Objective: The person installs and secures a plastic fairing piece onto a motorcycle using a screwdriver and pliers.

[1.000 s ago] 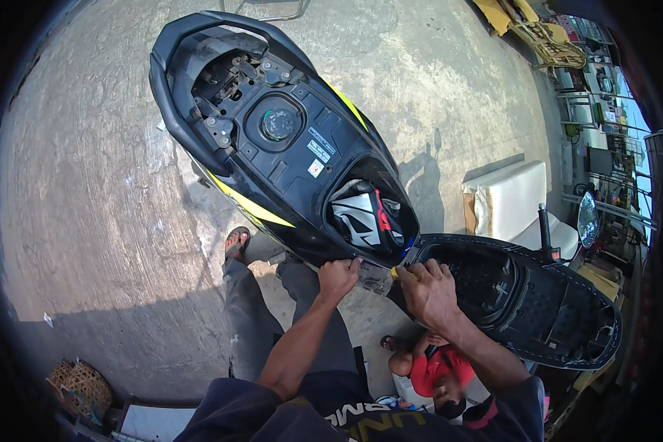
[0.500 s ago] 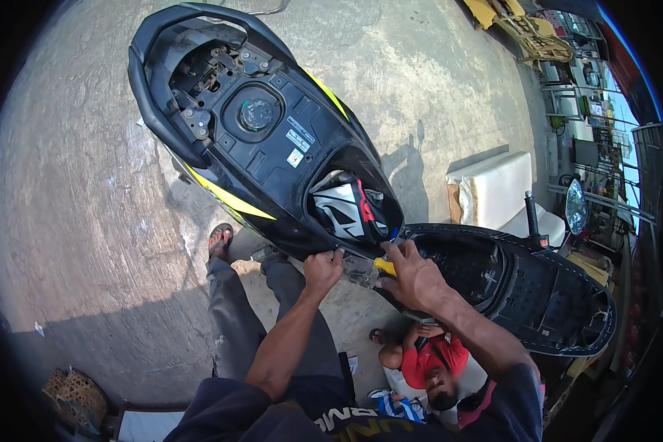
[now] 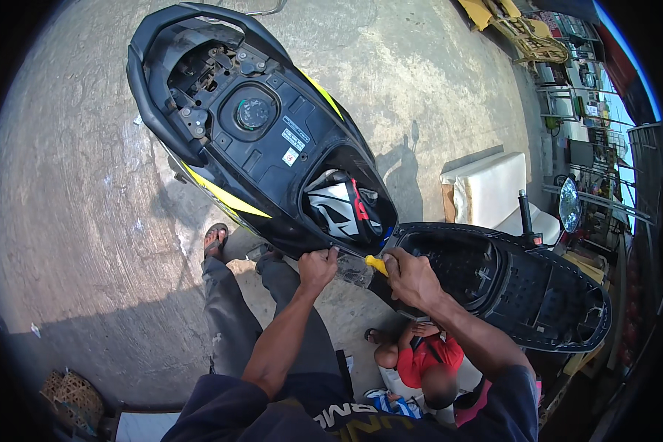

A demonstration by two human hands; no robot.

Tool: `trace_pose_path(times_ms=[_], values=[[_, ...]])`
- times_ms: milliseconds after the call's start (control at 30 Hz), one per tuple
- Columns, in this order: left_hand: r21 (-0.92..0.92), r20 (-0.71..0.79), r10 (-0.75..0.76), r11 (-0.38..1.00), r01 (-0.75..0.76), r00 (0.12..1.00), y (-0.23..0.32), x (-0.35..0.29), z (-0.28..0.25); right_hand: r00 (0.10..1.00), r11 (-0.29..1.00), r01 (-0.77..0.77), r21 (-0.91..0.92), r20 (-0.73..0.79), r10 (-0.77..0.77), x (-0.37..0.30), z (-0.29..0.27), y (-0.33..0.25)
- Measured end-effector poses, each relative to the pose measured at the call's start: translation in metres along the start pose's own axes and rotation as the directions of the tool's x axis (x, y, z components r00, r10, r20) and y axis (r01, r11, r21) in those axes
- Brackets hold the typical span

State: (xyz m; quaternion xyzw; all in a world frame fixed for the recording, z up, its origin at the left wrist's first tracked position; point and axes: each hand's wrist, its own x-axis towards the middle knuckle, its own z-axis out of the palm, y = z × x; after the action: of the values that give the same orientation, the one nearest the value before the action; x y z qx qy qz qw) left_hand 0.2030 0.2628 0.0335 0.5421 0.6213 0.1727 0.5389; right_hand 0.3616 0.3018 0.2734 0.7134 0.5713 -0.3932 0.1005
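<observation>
One of our hands, the right hand point(image 3: 412, 280), grips a bright yellow tool handle point(image 3: 376, 264) beside the near edge of the black, lime-striped scooter point(image 3: 261, 180). Our left hand point(image 3: 317, 270) curls at that edge, thumb uppermost; whether it pinches anything, we cannot tell. Both forearms point(image 3: 291, 330) reach forward; beyond lies the opened seat point(image 3: 545, 295), underside up.

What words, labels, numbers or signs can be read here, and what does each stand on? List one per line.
Printed wording is described here, not copied.
Dark shirt: large pale and yellowish letters, partly cut off.
Scooter: small pale-printed labels, too small to read surely.
White sticker beside them: small mark, too small to tell.
Shelves: nothing legible.
</observation>
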Motion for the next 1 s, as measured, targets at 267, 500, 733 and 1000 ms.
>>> trace_pose_path(times_ms=[267,500,733,1000], values=[[0.028,-0.005,-0.012,1.0,0.012,1.0,-0.005,0.001,-0.004,0.947,0.965,-0.256,0.05,0.215,0.24,0.013,-0.019,-0.019],[0.024,-0.001,-0.02,1.0,0.02,1.0,-0.006,-0.004,-0.004,0.946,0.967,-0.241,0.088,0.243,0.213,0.01,-0.02,-0.019],[0.034,0.024,-0.022,0.999,0.021,0.999,-0.002,0.003,-0.009,0.966,0.963,0.257,-0.085,0.031,-0.255,0.005,-0.022,-0.014],[0.012,0.015,-0.032,0.999,0.032,0.999,-0.005,0.004,-0.009,0.986,0.969,0.164,-0.186,0.069,-0.154,0.012,-0.028,-0.026]])
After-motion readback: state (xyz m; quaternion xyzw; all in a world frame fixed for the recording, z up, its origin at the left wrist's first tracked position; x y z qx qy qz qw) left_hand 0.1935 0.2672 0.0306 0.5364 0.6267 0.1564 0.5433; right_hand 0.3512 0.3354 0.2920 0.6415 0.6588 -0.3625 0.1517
